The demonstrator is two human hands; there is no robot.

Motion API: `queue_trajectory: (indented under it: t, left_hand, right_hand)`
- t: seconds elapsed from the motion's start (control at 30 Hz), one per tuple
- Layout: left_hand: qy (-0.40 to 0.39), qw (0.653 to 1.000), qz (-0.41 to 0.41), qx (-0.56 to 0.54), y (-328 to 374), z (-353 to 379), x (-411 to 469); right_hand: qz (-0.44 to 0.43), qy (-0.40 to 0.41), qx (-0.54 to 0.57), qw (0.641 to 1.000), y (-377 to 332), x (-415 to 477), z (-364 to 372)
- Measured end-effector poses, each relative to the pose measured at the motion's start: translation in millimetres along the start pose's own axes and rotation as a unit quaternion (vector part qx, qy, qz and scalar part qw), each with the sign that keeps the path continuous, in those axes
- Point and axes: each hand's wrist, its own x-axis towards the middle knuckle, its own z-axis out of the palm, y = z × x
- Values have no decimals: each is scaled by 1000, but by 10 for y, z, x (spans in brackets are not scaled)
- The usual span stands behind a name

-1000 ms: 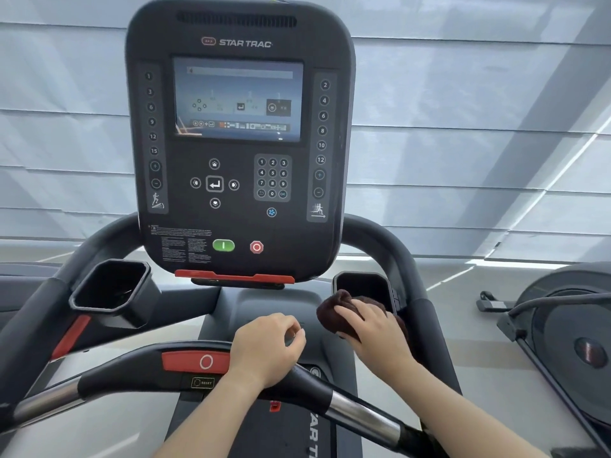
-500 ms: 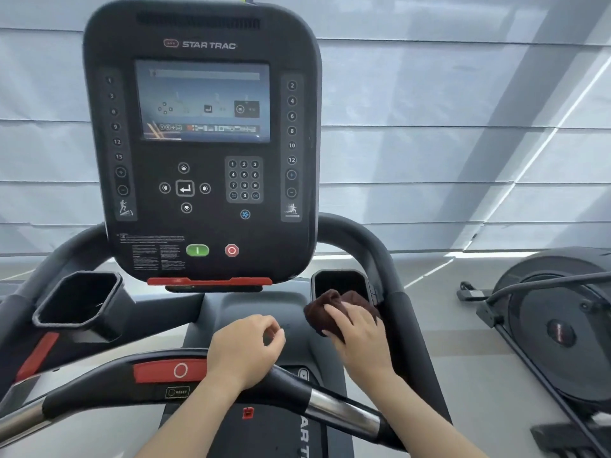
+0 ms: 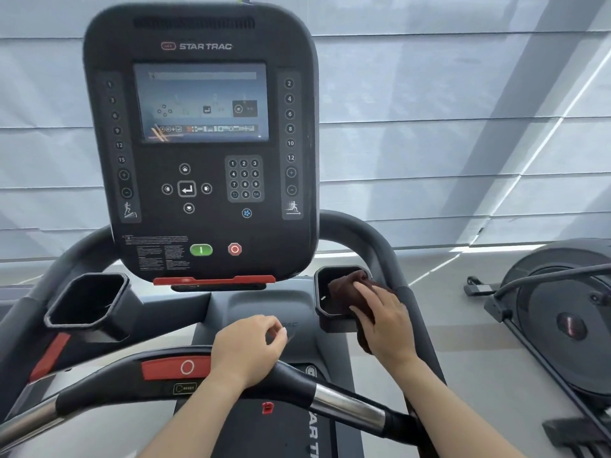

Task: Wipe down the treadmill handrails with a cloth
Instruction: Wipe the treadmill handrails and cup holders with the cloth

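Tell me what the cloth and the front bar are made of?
The cloth looks like soft, fuzzy fabric, maybe terry: dark brown, matte and bunched under the right hand. The front bar seems to be shiny metal where it shows bright reflections. Its black matte parts are probably rubber or plastic; the left hand rests there.

cloth [image 3: 347, 287] partly hidden under right hand [image 3: 385, 320], console [image 3: 198, 143] warning text too small to read

The treadmill [image 3: 264, 305] carries a brown cloth [image 3: 344, 285] over its right cup holder [image 3: 322, 292].
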Motion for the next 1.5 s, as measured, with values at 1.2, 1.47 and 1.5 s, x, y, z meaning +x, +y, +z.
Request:
queue_trajectory:
  t: [1.2,1.47,1.5]
  left_hand:
    - [0,1000,-1,0,22,2,39]
    - [-26,999,43,7,-19,12,16]
    - [-32,998,49,7,-24,9,21]
  right_hand:
    - [189,-47,196,961,-105,-213,-359]
    - [177,-101,212,956,-453,-928,-809]
    - [181,-98,207,956,-531,-993,-819]
